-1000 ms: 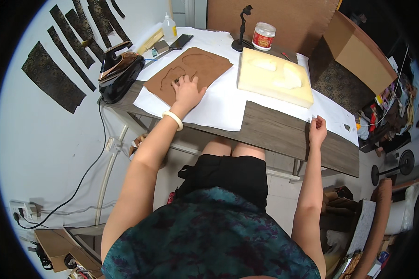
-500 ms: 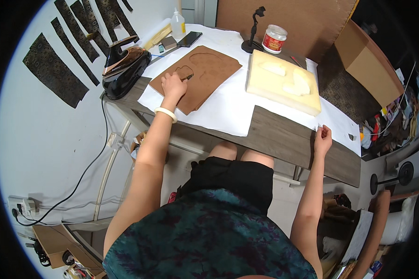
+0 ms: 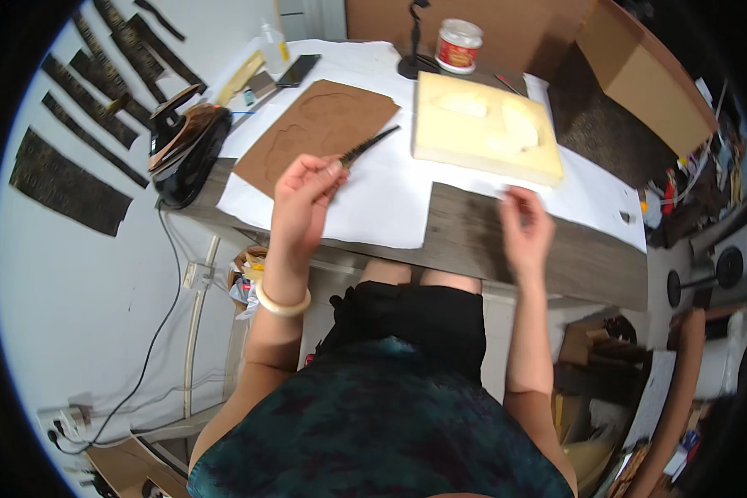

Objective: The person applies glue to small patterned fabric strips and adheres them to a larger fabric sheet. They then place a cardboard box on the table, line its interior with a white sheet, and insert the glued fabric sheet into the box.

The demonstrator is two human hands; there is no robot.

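My left hand (image 3: 304, 195), with a pale bangle (image 3: 282, 300) on its wrist, is raised over the near edge of the brown sheet (image 3: 328, 114). Its fingers grip a slim dark tool (image 3: 368, 148) whose tapered end points up and to the right; its exact kind is unclear. Curved outlines mark the sheet, which lies on white paper (image 3: 373, 212). My right hand (image 3: 526, 232) hovers before the yellow foam block (image 3: 481, 162), thumb and fingers drawn together in a pinch. Blur hides whatever its fingertips hold, if anything. Two rounded hollows show in the block's top.
At the left stands an iron (image 3: 192, 149) on its dark base. A phone (image 3: 299, 70), a clear bottle (image 3: 274, 48), a black stand (image 3: 413, 41) and a lidded jar (image 3: 458, 46) line the back. The table's near edge (image 3: 556, 270) crosses before my legs.
My left hand has lifted off the brown sheet with the dark tool and come nearer to me. My right hand has moved left and up from the table's front edge. The view has shifted slightly.
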